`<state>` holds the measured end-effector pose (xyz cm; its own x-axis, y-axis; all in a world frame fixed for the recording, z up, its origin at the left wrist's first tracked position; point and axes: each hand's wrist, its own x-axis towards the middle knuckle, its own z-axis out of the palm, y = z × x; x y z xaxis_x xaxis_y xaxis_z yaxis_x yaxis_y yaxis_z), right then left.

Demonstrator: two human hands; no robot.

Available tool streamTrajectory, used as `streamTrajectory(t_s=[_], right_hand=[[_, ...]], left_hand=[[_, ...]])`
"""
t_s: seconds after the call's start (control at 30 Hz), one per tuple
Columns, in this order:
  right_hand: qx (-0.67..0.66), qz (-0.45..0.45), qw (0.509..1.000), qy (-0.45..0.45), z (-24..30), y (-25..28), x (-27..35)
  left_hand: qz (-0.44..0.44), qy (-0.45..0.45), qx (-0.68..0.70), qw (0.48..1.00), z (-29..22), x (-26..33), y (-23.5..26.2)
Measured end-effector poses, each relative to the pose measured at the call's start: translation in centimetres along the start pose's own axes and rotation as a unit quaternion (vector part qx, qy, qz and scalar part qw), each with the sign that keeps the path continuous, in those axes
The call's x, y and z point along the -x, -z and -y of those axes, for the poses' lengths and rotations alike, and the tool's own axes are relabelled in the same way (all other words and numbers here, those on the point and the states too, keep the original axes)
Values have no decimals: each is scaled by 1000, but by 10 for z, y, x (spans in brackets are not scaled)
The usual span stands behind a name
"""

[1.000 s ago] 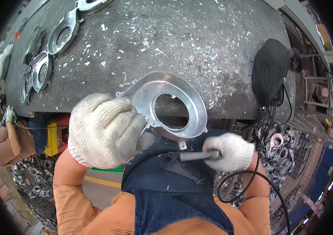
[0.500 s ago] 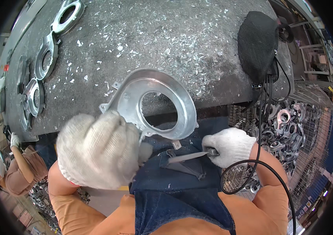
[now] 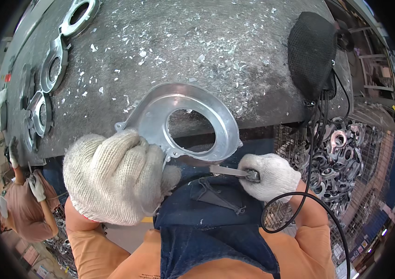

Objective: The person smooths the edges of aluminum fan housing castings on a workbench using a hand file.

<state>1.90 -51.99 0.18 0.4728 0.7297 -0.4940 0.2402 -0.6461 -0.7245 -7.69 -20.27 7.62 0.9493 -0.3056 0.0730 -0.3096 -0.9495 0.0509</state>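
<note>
One shiny round aluminium casting with a large centre hole (image 3: 184, 122) is grasped by the gloved left hand (image 3: 114, 179). The gloved right hand (image 3: 271, 176) clenches one flat grey metal file (image 3: 229, 171). About four similar castings (image 3: 51, 69) lie on the workbench (image 3: 197, 51).

The cast metal ring plate (image 3: 186, 122) is a silvery, dull-shining flange with a large round hole through its middle, a raised outer rim and small lugs at its edges. It is tilted, its 7 o'clock edge clamped in a gloved hand, its far side over the near edge of the bench. The thin flat metal tool (image 3: 229, 171) lies almost level just below the plate's 5 o'clock edge, its grey blade pointing toward 9 o'clock, its other end gripped.
</note>
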Motion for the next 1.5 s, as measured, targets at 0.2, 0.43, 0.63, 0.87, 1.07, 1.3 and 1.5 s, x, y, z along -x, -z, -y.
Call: streamTrajectory(t_s=[0.2,0.43,0.63,0.87,1.07,1.3,1.5], right_hand=[[30,-8,999,-21,9,-10,5],[47,-173,984,10,6,-8,10],[158,-242,957,18,1,-13,-1],[25,-294,953,-67,16,-27,-17],[31,-251,967,-34,23,-28,-14],[-85,-184,976,-77,5,-26,-22],[-205,-40,976,-65,3,-24,-16]], left_hand=[[27,16,-20,999,-2,1,13],[24,27,-7,999,2,-12,14],[-30,-1,-18,999,-6,-29,16],[-3,24,23,999,-4,-29,17],[35,69,33,996,-12,-22,22],[20,50,48,997,-8,-15,12],[-41,53,56,996,-14,2,-3]])
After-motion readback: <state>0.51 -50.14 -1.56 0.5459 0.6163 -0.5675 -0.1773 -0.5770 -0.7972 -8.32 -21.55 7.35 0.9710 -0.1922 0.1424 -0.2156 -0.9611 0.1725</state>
